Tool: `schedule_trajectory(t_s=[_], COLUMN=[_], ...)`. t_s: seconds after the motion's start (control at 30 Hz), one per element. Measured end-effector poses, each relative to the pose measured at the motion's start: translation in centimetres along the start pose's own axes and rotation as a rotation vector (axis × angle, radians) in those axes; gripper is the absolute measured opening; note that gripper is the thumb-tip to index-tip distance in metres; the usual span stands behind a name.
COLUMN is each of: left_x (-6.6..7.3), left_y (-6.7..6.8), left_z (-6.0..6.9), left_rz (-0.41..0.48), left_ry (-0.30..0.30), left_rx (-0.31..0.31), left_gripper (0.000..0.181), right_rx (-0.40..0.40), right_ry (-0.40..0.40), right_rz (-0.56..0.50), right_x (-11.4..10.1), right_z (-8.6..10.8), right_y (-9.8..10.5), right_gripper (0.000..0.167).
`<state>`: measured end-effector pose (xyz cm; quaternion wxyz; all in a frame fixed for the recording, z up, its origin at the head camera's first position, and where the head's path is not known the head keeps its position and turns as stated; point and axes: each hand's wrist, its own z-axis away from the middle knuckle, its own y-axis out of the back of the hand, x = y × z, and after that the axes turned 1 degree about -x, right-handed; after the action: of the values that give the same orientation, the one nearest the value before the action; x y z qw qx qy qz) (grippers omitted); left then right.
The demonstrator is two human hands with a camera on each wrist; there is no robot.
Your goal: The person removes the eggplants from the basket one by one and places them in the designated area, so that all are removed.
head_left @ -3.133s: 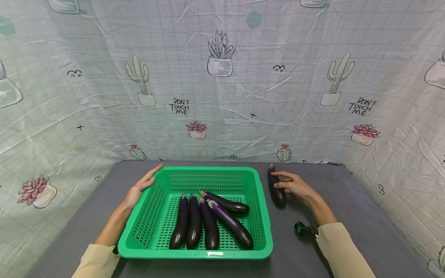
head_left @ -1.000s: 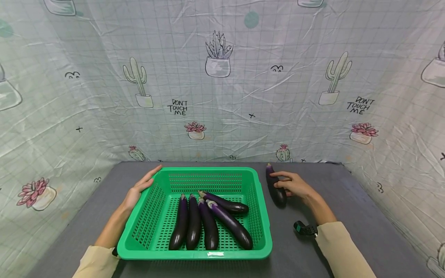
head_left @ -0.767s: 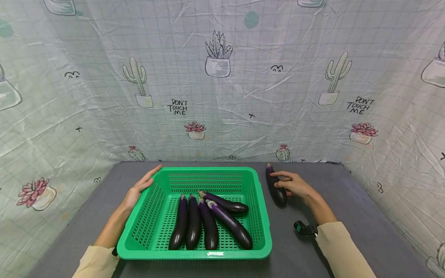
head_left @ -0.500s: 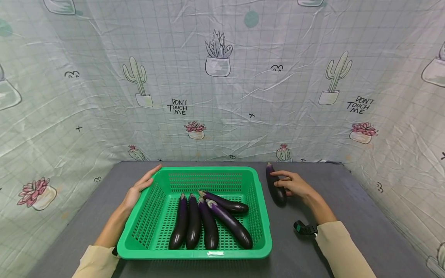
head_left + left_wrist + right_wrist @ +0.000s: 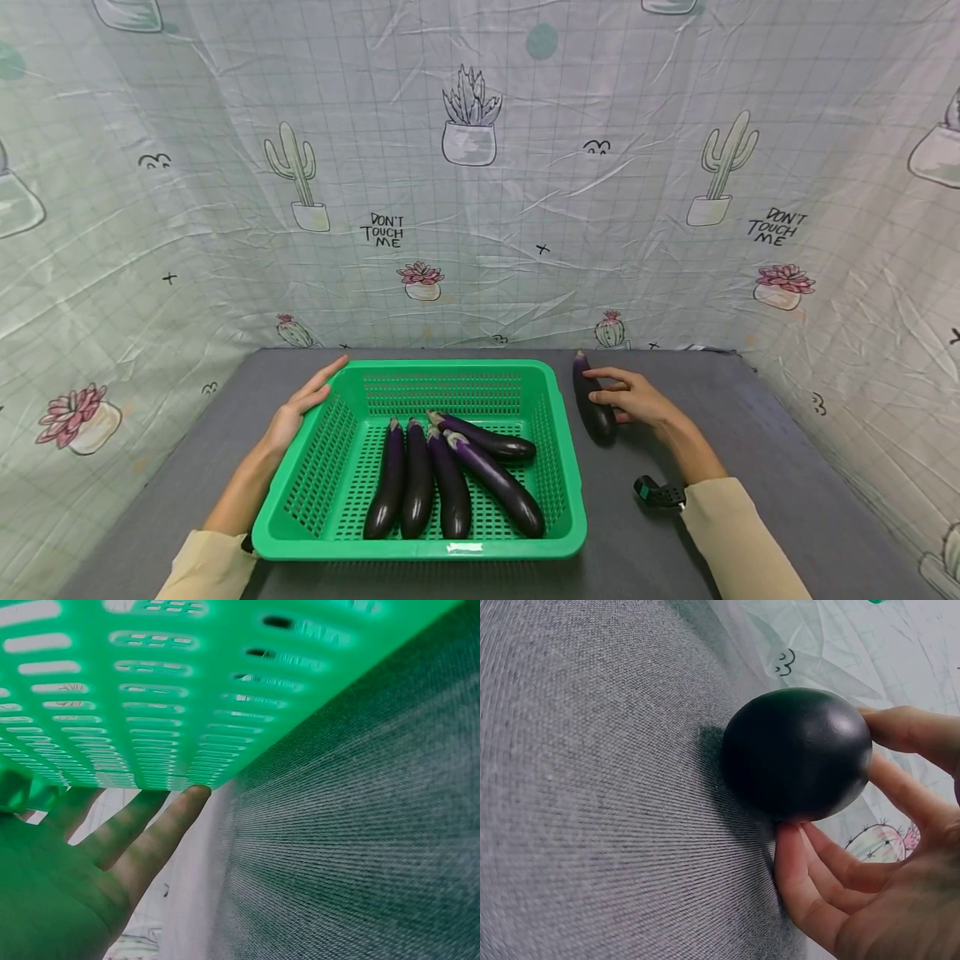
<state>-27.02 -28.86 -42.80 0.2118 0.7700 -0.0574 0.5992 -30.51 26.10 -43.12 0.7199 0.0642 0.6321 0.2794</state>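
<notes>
A green slotted plastic basket (image 5: pixel 360 548) holds several dark purple eggplants (image 5: pixel 418 492) with their stem ends toward the back. My left hand (image 5: pixel 288 421) lies along the basket's left side. In the left wrist view, that hand (image 5: pixel 82 877) has its fingers extended against the outer wall. To the right of the basket, a single eggplant (image 5: pixel 600 427) lies on the grey cloth, stem end pointing back. My right hand (image 5: pixel 637 402) grips it from the right. The right wrist view has the eggplant's rounded end (image 5: pixel 799 754) between the thumb and curled fingers of the hand (image 5: pixel 922 885).
Grey cloth (image 5: pixel 697 383) covers the table. A pale curtain (image 5: pixel 525 200) printed with cacti hangs behind and along both sides. Beside the right sleeve (image 5: pixel 742 533) is a black strapped device (image 5: pixel 658 493).
Since the oldest frame, the single eggplant's stem end has swung slightly left. Both hands, the basket and the eggplants inside it stay in place.
</notes>
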Motion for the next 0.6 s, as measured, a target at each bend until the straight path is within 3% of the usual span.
schedule_trajectory(t_s=[0.43,0.6], left_x=[-0.05,-0.12], left_y=[-0.05,0.04], left_z=[-0.01,-0.07], left_rz=[0.015,-0.024], left_ry=[0.005,0.001], left_rx=[-0.006,0.011], left_gripper=[0.058,0.057], right_rx=[0.004,0.012], right_ry=[0.006,0.016], right_rz=[-0.031,-0.058], right_x=[0.03,-0.38], right_z=[-0.01,0.27], right_y=[0.28,0.91], right_gripper=[0.062,0.065])
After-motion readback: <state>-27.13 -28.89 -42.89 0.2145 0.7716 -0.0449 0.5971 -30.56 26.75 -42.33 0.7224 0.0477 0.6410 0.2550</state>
